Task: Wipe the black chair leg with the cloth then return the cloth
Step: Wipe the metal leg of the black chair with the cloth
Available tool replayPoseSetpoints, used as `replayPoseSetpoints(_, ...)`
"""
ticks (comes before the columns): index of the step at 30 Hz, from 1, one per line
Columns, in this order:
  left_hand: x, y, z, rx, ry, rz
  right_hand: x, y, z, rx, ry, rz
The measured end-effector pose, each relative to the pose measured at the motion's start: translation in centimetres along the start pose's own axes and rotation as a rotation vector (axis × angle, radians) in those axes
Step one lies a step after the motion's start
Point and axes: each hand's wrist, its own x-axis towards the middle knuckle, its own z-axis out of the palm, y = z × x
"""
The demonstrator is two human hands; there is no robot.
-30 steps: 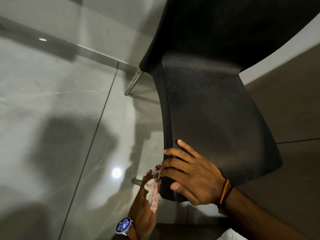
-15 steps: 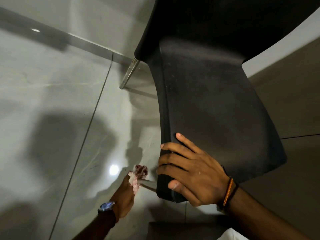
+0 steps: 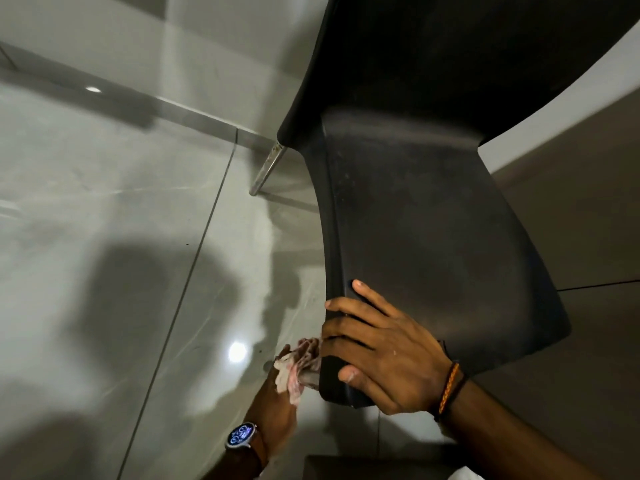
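Back against the black chair (image 3: 433,237) comes the left hand (image 3: 277,403), its grip closed on the cloth (image 3: 298,368) beside the chair's bottom edge, so wiping goes on while the right hand (image 3: 384,351) clamps the chair.

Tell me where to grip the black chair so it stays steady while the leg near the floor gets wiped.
Grip the black chair at its near lower corner, coming from the right as the right hand does: fingers over the rounded edge, thumb on the broad panel. That probably leaves the left side free for the left hand with the cloth.
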Motion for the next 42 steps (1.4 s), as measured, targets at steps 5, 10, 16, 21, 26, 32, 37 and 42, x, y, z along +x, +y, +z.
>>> replayPoseSetpoints(5, 1.4, -5.2, 1.6, -0.283, -0.157, -0.311, 0.0, -0.1, 0.1, 0.006, 0.035, -0.007)
replayPoseSetpoints(10, 2.2, -4.3, -2.0, -0.406, -0.373, -0.441, 0.1, -0.1, -0.4, 0.011, 0.019, -0.012)
replayPoseSetpoints(16, 0.1, 0.7, -8.5, -0.391, -0.069, -0.146, 0.0, -0.3, -1.4, 0.027, -0.031, -0.023)
replayPoseSetpoints(21, 5.4, 3.5, -17.7, -0.435, 0.129, -0.216, 2.3, 1.2, -3.7, 0.026, -0.053, 0.004)
replayPoseSetpoints(26, 13.9, 5.1, -24.4, -0.284, 0.277, 0.062, 8.8, 7.5, -7.2, 0.020, -0.002, 0.082)
replayPoseSetpoints(32, 22.0, 2.9, -24.9, -0.256, 0.392, 0.046, 12.4, 13.4, -5.6, 0.058, -0.065, 0.115)
replayPoseSetpoints(37, 27.7, 1.4, -22.5, -0.198, 0.384, 0.034, 12.3, 13.9, -3.5, 0.200, 0.024, 0.136)
replayPoseSetpoints(42, 33.1, -0.1, -19.8, -0.034, 0.360, 0.065, 12.3, 14.4, -2.9, 0.282, 0.020, 0.148)
